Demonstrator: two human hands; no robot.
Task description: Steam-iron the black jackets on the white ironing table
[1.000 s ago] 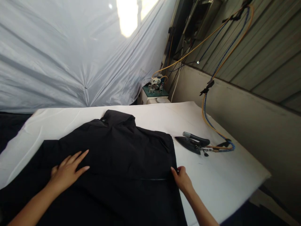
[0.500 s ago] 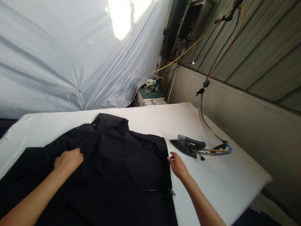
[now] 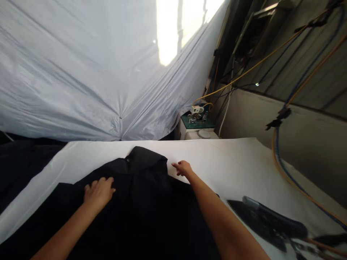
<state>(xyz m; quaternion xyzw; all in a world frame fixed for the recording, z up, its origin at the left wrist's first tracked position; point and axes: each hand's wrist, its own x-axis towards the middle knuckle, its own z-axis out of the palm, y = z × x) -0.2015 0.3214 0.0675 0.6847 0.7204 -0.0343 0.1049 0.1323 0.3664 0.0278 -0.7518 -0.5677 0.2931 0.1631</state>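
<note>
A black garment lies spread over the white table, its collar or hood part pointing to the far edge. My left hand rests on the garment's upper left part, fingers spread and holding nothing. Just right of the collar part, my right hand hovers near the cloth with its fingers apart and nothing in them. To the right of my right forearm, an iron with a black handle lies on the table, blurred.
The white table reaches back to a pale hanging sheet. Behind it stands a small machine with a green top. Yellow and blue cables hang at the right, down to the iron. Dark cloth lies at the far left.
My right hand has left the garment's right edge and moved up and left to beside the collar part. My left hand's fingers have spread. The view has shifted, so the iron appears nearer.
</note>
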